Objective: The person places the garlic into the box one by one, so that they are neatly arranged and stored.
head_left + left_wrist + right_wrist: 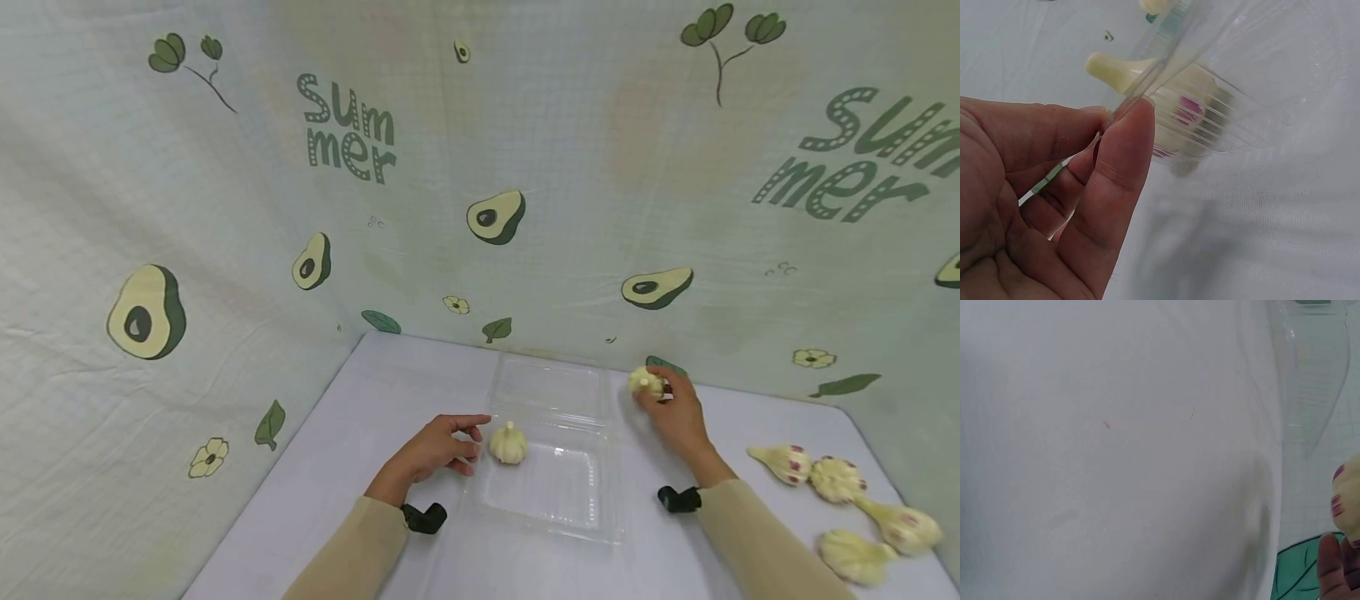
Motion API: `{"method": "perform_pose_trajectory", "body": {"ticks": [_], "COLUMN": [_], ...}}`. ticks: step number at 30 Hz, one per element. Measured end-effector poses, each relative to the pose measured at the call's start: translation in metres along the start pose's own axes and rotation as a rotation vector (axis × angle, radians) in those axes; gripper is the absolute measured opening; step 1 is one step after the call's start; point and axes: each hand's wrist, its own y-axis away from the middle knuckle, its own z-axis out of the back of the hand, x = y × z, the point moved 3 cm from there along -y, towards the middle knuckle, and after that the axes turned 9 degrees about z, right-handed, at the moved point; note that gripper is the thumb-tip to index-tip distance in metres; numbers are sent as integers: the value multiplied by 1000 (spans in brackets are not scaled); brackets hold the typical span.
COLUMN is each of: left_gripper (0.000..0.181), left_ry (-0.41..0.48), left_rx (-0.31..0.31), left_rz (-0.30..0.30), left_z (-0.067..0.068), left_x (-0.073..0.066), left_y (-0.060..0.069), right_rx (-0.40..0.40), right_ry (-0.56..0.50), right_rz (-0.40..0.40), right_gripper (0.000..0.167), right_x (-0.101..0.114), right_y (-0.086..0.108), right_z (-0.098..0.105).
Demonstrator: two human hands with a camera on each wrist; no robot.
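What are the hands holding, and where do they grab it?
The right hand holds a garlic bulb by its round side; the left hand pinches the clear plastic container by its edge.

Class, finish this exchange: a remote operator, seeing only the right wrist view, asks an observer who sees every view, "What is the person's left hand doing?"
Observer: The left hand pinches the edge of the clear, rectangular plastic container.
Operator: Does anything sit inside it?
Observer: Yes, one round, cream-coloured garlic bulb, stem up.
Operator: Is there more garlic on the right?
Observer: Four more garlic bulbs, pale cream, lie on the white table to the right of the beige cloth sleeve on the right arm.
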Motion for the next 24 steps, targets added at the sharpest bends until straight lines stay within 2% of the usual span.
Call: {"method": "perform_pose_trajectory", "body": {"ticks": [7, 13, 16, 24], "left_gripper": [58, 58, 58, 58], "left_ry": [-3, 5, 5, -4], "left_rx": [2, 4, 4, 1], "left_rz": [-1, 0, 2, -1], "left_z": [-1, -1, -1, -3], "left_x": [0, 0, -1, -1], "left_y": [0, 0, 0, 0], "right_rx": [-31, -25, -31, -28], "right_ry": [-26, -205, -241, -119], "right_rz": [-28, -128, -144, -142], "right_gripper": [43, 44, 44, 38], "right_x": [9, 15, 20, 41], "right_y": [8, 16, 20, 31], "right_z": [4, 4, 5, 9]}}
